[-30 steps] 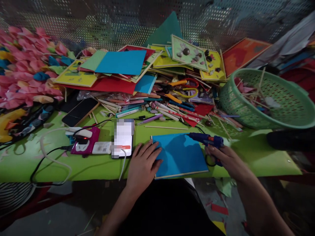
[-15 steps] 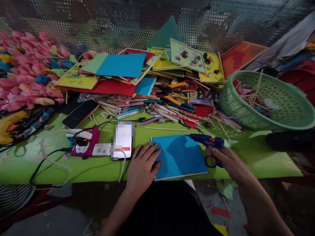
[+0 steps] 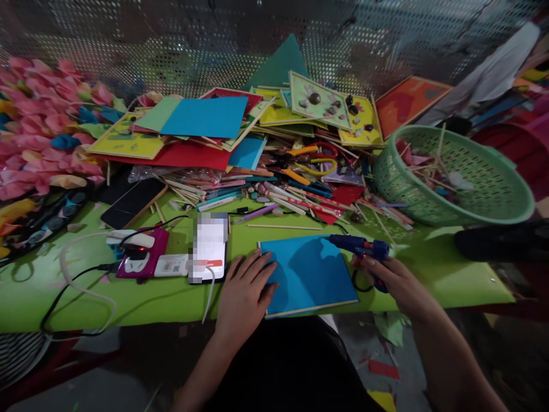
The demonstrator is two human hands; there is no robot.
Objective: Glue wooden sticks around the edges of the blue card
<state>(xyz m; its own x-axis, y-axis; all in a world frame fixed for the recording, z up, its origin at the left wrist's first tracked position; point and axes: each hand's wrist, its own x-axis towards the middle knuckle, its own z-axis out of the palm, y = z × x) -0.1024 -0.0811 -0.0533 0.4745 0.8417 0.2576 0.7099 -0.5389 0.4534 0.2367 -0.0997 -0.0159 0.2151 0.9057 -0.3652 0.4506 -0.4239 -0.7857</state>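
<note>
A blue sheet (image 3: pixel 313 280) with thin wooden sticks along its left and bottom edges lies at the front of the green table (image 3: pixel 429 280). My left hand (image 3: pixel 246 286) rests on its left side, fingers spread flat. In my right hand (image 3: pixel 390 280) is a dark blue glue gun (image 3: pixel 364 246), its nozzle over the sheet's upper edge toward the right; whether the tip touches, I cannot tell. A loose stick (image 3: pixel 283 226) lies just behind the sheet. Close to my left hand, a lit phone (image 3: pixel 210 246) has a white cable on it.
A pink power strip (image 3: pixel 143 257) with cables is at the left. Behind are coloured pencils and sticks, scissors (image 3: pixel 317 166), stacked paper pictures (image 3: pixel 206 117) and pink paper flowers (image 3: pixel 38 131). At the right stand a green basket (image 3: pixel 454 200) and a dark object (image 3: pixel 493 243).
The whole view has shifted slightly, so things on the table appear a little further left. The glue gun's nozzle sits slightly further in over the sheet's top edge. Both hands keep their holds.
</note>
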